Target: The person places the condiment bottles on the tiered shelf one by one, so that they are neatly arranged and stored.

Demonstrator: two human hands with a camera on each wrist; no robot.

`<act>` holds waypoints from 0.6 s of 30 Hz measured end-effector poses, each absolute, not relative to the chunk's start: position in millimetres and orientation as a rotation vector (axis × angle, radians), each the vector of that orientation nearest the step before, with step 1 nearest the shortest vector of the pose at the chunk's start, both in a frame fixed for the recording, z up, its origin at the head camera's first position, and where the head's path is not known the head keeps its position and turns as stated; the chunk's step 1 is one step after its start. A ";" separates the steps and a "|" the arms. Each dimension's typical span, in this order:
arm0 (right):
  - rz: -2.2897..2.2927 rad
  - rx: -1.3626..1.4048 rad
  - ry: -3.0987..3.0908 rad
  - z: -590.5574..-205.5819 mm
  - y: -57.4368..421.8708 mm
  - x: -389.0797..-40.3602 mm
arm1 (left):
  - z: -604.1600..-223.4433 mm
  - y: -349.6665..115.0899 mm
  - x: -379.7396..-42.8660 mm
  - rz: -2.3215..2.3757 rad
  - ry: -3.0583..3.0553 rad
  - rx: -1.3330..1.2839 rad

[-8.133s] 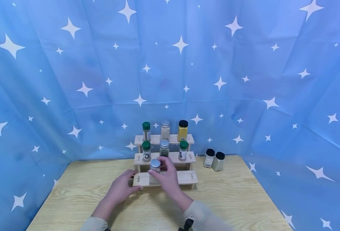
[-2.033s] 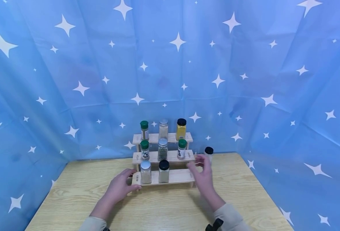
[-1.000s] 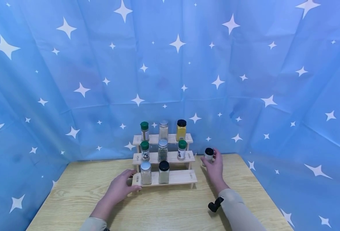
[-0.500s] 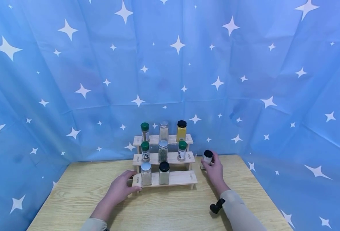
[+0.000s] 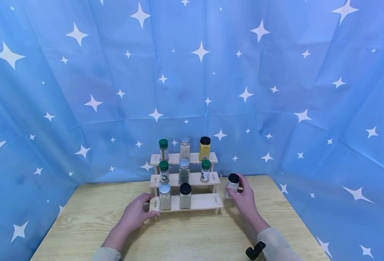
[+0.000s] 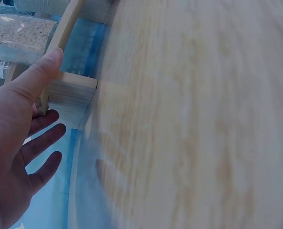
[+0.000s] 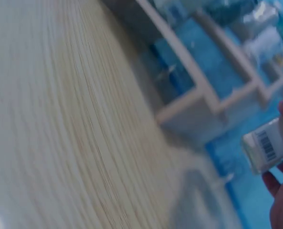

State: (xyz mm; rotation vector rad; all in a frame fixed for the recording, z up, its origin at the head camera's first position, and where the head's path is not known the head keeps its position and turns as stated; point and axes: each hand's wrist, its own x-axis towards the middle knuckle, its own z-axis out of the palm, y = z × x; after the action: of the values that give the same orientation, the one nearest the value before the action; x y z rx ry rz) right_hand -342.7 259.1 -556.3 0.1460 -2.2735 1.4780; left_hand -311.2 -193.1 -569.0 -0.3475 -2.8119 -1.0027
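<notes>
My right hand (image 5: 245, 198) grips a glass spice jar (image 5: 232, 185) with a black lid, to the right of the wooden three-tier rack (image 5: 208, 201). In the right wrist view the jar (image 7: 266, 145) shows a barcode label, and its base is off the table. My left hand (image 5: 135, 212) pinches the left end of the lowest shelf; the left wrist view shows the thumb (image 6: 50, 58) on the front edge and the other fingers behind. On that shelf stand a silver-lidded jar (image 5: 165, 197) at the left and a black-lidded jar (image 5: 185, 197) in the middle.
The middle shelf bears two green-capped shakers (image 5: 164, 172) with a silver-lidded herb jar (image 5: 184, 172) between them. Up top are a green-capped shaker (image 5: 164, 149), a silver-lidded jar (image 5: 185, 149) and a yellow-filled jar (image 5: 205, 149). A starry blue curtain (image 5: 192, 90) hangs behind the table (image 5: 185, 239).
The silver-lidded jar was set down and a black-lidded one joined it on the lowest shelf. My right hand took the last table jar, lifting it slightly toward me. My left hand stayed.
</notes>
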 end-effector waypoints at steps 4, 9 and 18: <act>1.473 0.259 -2.229 -544.0 244.3 -325.4 | -568.9 -193.1 -310.9 -1.003 -2.809 -0.346; 1.508 0.347 -2.237 -541.0 224.8 -314.7 | -568.7 -193.0 -310.6 -1.000 -2.822 -0.339; 1.584 0.344 -2.288 -542.0 196.6 -310.9 | -567.6 -191.5 -309.8 -1.010 -2.816 -0.339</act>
State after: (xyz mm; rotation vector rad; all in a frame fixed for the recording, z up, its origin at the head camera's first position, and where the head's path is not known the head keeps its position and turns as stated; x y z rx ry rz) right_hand -310.9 196.6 -542.0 0.3436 -2.2880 1.5841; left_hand -309.8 -191.5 -567.6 -0.3394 -2.8157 -1.0096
